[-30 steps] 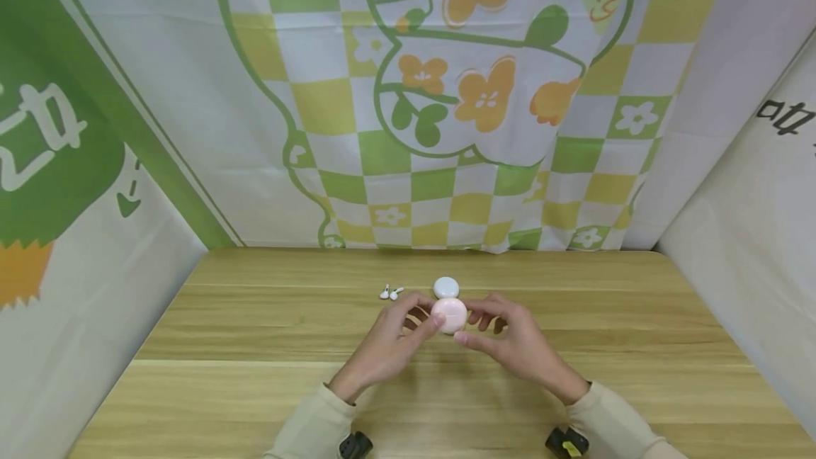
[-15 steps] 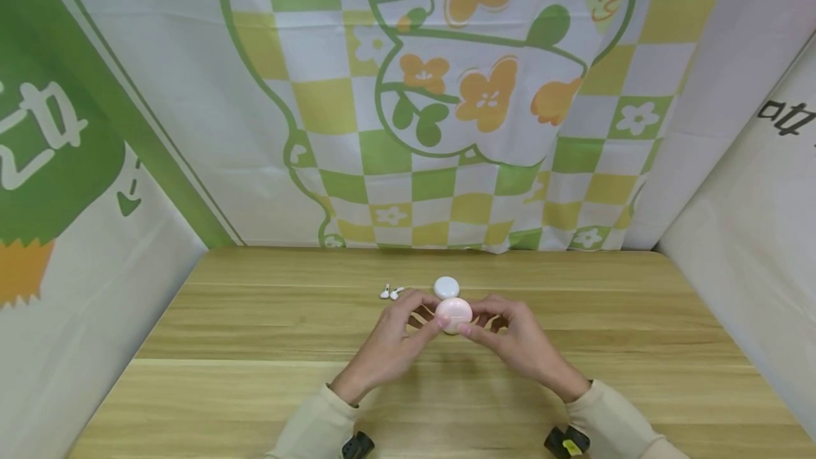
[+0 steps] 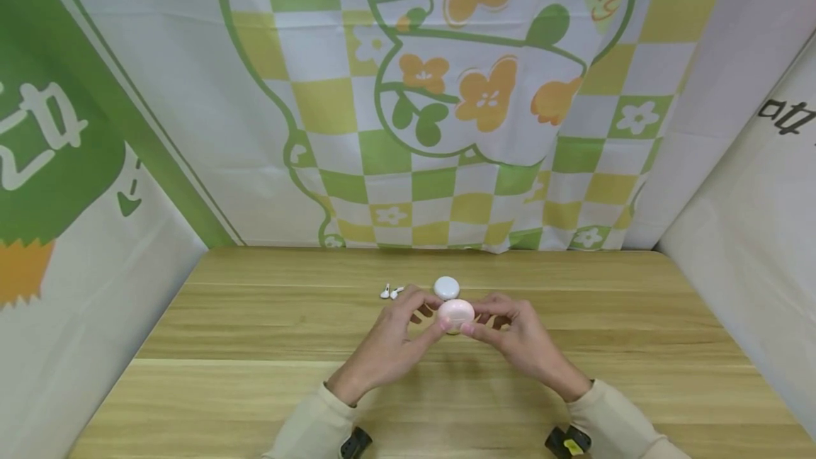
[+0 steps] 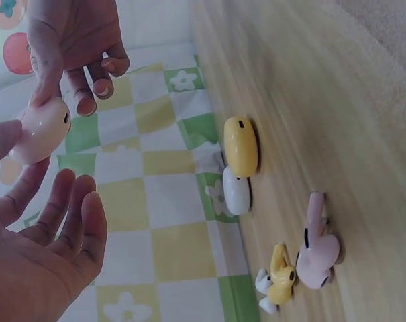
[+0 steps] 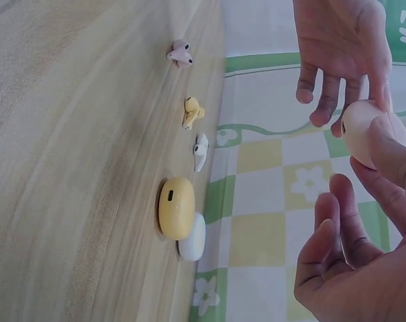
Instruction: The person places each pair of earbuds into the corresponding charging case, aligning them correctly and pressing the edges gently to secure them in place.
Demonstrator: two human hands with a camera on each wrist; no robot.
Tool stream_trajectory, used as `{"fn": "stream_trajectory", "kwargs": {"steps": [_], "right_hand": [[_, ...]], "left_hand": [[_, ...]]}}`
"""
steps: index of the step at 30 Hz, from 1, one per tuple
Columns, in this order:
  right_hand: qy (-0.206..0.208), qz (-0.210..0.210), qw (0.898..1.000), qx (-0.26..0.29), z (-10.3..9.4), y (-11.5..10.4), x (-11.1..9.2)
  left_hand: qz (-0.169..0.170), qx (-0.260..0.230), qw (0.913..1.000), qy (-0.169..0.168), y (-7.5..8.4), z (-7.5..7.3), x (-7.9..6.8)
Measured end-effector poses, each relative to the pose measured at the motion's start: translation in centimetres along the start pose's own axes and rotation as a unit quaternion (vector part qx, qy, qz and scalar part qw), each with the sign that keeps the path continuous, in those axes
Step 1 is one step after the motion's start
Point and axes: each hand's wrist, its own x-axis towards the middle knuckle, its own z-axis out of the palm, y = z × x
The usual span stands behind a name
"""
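Observation:
A pink earbud case [image 3: 456, 311], its lid closed, is held up above the table between both hands. My left hand [image 3: 390, 342] pinches its left side, thumb on the near face and index finger behind. From the right, my right hand [image 3: 521, 340] pinches it the same way. The other fingers of both hands hang loosely curled. A small dark port on the pink case [image 4: 45, 131] shows in both wrist views. Below it on the table stands a yellow earbud case [image 5: 177, 208], mostly hidden in the head view, with a white earbud case [image 3: 447, 287] just behind.
White earbuds [image 3: 385, 292] lie left of the white case on the wooden table [image 3: 287, 324]. Yellow earbuds [image 4: 281, 282] and pink earbuds [image 4: 317, 260] lie nearer, hidden behind the left hand in the head view. A patterned cloth [image 3: 440, 183] hangs at the table's back edge.
The pink case has shifted slightly right and tilted, its round face now looking oval. The right thumb has moved up onto its lower edge. The things on the table have stayed put.

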Motion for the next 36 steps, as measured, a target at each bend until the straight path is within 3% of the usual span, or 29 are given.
{"fn": "stream_trajectory", "kwargs": {"steps": [19, 25, 36], "right_hand": [[0.010, -0.022, 0.999, -0.022, 0.01, -0.23, -0.12], [0.011, -0.038, 0.999, -0.022, 0.05, -0.11, -0.23], [0.007, -0.027, 0.999, -0.016, 0.18, -0.42, -0.38]], "left_hand": [[0.028, 0.014, 0.9994, 0.016, 0.63, -0.13, 0.55], [0.015, 0.003, 0.9996, 0.024, 0.75, -0.09, 0.71], [-0.020, -0.011, 0.9997, 0.011, 0.59, -0.30, 0.88]]}}
